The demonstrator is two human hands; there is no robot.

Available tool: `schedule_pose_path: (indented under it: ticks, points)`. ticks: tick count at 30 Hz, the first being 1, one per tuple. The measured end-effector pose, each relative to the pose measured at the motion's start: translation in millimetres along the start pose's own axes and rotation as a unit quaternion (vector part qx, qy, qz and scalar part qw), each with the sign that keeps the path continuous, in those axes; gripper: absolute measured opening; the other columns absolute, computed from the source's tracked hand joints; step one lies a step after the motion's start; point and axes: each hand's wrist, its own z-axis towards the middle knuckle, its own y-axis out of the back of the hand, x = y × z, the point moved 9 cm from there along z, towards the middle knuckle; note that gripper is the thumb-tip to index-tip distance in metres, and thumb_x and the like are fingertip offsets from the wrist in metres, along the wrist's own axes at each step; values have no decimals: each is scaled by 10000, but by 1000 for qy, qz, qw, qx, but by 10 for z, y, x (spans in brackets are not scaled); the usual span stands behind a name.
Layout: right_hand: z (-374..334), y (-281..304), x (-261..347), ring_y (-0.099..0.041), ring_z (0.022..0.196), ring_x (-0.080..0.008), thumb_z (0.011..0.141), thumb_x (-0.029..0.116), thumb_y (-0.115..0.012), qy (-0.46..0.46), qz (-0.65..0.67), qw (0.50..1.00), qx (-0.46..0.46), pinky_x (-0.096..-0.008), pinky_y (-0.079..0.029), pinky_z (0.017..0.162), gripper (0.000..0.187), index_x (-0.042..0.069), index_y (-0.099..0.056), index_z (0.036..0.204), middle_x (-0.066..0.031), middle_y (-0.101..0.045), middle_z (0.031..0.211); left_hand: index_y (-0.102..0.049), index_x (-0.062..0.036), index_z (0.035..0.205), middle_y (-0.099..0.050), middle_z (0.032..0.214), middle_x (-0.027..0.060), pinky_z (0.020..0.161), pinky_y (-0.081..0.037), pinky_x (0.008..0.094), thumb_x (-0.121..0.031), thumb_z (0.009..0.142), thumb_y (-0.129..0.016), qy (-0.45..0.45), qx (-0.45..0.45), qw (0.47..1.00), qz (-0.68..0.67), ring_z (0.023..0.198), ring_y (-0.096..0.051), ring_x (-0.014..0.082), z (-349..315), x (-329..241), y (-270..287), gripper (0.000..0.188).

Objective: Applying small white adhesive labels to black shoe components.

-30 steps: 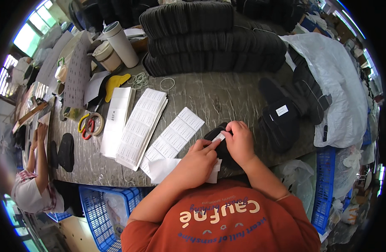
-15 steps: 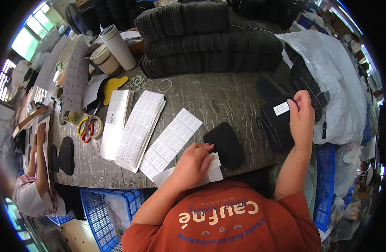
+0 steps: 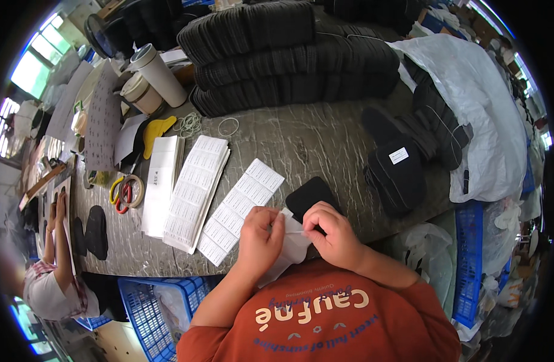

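Near the table's front edge, my left hand (image 3: 262, 236) is closed on a sticker sheet (image 3: 293, 246), whose pale backing hangs down against my shirt. My right hand (image 3: 332, 232) pinches a thin white label at that sheet's edge; the fingers partly hide it. Just behind my hands lies a black insole-shaped pad (image 3: 313, 196), its near end covered by them. To the right, a pile of similar black pads (image 3: 394, 181) has a white label (image 3: 398, 155) stuck on top. Left of my hands lies another printed sticker sheet (image 3: 244, 208).
Stacked sticker sheets (image 3: 195, 190), scissors (image 3: 125, 196) and a tape roll (image 3: 132, 188) lie to the left. Tall rows of black pads (image 3: 289, 66) stand at the back. A white plastic sack (image 3: 482, 108) is at right, a blue basket (image 3: 135, 308) below. A co-worker's hands (image 3: 58, 211) are far left.
My right hand has left the labelled pad on the right pile and come to the sticker sheet in my left hand. My left hand has lifted and turned the sheet slightly.
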Motion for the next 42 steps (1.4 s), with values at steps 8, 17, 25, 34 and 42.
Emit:
schedule_pose_path:
  ticks: [8, 17, 25, 34, 42]
  points:
    - [-134, 267, -657, -572, 1006, -308, 687, -56, -765, -139, -149, 970, -135, -401, -465, 899, 734, 58, -401, 1314, -159, -560, 1085, -632, 27, 810, -593, 1232, 242, 906, -465, 429, -38, 815, -680, -79, 100, 992, 13, 1068, -549, 383, 80, -8, -200, 81]
    - [-87, 260, -567, -585, 943, -281, 696, -100, -728, -133, -155, 969, -140, -388, -490, 831, 754, 96, -428, 1358, -130, -586, 1018, -643, 10, 831, -622, 1173, 178, 877, -461, 335, -25, 836, -681, 4, 110, 987, -121, 1068, -581, 265, 39, 100, -243, 53]
    - [-112, 175, -400, -597, 849, -300, 755, -125, -634, -12, -223, 969, -103, -388, -502, 763, 566, 28, -487, 1280, -154, -583, 1021, -636, 21, 850, -635, 1086, 169, 819, -469, 312, -62, 854, -678, 59, 186, 969, -153, 1025, -591, 233, 81, 161, -348, 93]
    - [-1107, 1168, 55, -528, 926, -254, 796, -107, -573, 106, -221, 923, -296, -351, -455, 864, 441, -62, -442, 1214, -187, -507, 1064, -620, 6, 840, -589, 1234, 202, 851, -472, 407, -68, 814, -682, -103, 245, 963, 46, 995, -546, 354, 25, -173, -440, 100]
    - [-3260, 2531, -689, -549, 1099, -292, 894, -20, -538, -256, -506, 735, -371, -393, -430, 979, 545, -34, -326, 1397, -199, -519, 1209, -604, 5, 831, -583, 1242, 210, 886, -463, 425, -58, 802, -680, -161, 225, 956, 102, 1021, -534, 376, -61, -286, -432, 103]
